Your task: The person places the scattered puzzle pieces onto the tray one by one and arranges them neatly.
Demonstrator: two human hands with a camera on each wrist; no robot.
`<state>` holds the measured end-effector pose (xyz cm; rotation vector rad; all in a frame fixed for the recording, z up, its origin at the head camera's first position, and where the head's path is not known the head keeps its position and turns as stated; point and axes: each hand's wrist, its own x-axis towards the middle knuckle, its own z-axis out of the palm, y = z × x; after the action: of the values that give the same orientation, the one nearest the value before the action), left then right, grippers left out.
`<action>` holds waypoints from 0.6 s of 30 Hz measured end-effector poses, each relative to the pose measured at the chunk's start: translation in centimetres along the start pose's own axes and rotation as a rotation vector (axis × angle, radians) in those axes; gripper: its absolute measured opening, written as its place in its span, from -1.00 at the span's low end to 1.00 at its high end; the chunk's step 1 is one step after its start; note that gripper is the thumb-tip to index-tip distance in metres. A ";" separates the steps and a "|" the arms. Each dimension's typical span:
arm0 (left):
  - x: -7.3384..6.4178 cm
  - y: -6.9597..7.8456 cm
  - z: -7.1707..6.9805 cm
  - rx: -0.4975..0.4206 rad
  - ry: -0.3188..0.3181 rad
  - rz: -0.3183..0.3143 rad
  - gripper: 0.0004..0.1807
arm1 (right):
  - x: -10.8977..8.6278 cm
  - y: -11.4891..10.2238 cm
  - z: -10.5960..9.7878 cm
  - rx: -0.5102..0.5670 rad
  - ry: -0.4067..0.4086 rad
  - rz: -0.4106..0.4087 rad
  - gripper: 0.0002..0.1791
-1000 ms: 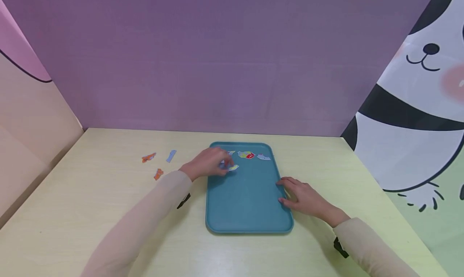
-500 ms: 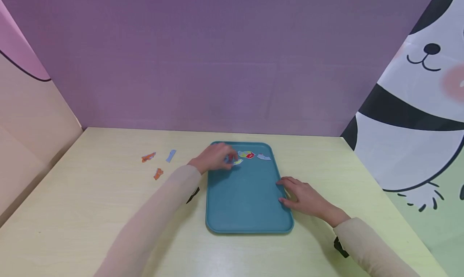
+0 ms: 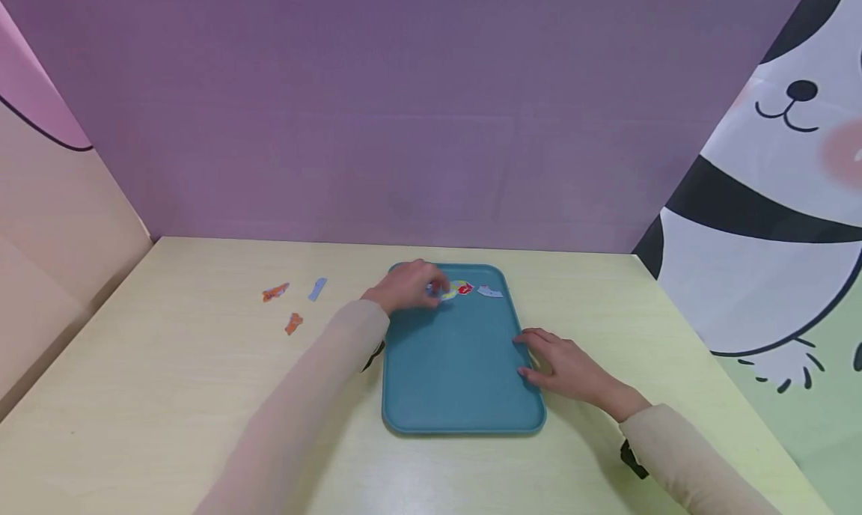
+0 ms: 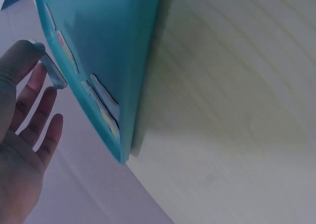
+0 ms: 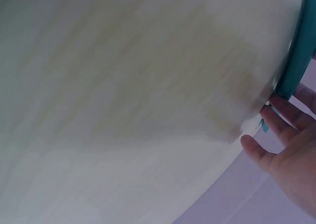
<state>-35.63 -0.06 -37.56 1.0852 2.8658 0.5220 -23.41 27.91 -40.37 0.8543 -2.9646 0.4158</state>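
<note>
- Tray (image 3: 465, 388), centre of the frame: we note the right hand (image 3: 566, 365) at its right edge, fingers spread and fingertips touching, grasping nothing visible. A sideways push there could, we judge, shift the tray mid-placement.
- Left sleeve (image 3: 303, 395), lower left of centre: it passes near the lower orange piece (image 3: 293, 323); a low sweep could drag that.
- Left hand (image 3: 407, 284), above centre: thumb and finger pinch a small flat piece (image 4: 55, 76) over the tray's far end, other fingers loose. A careless release could, we judge, overlap or knock the red-and-yellow piece (image 3: 465, 288) just beside it.
- Obstruction: this hand largely hides two pieces (image 4: 102, 93), lower left in the left wrist view, from the head camera.
- Upper orange piece (image 3: 275, 293) and blue strip (image 3: 318, 289): left of centre, on the table (image 3: 168, 388).
- Purple wall (image 3: 404, 126): top of the frame.
</note>
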 end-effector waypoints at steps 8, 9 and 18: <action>0.6 0.5 0.4 0.017 -0.010 -0.022 -0.75 | 0.1 0.2 0.2 -0.008 0.009 -0.013 -0.49; 0.6 0.6 0.4 0.026 -0.011 -0.022 -0.75 | 0.1 0.3 0.2 -0.009 0.010 -0.013 -0.49; 1.0 0.7 1.0 0.067 -0.016 -0.039 -0.77 | 0.0 0.3 0.3 -0.014 0.010 -0.009 -0.48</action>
<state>-35.79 1.42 -38.16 1.0356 2.9035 0.4168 -23.51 28.10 -40.71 0.8615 -2.9493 0.3975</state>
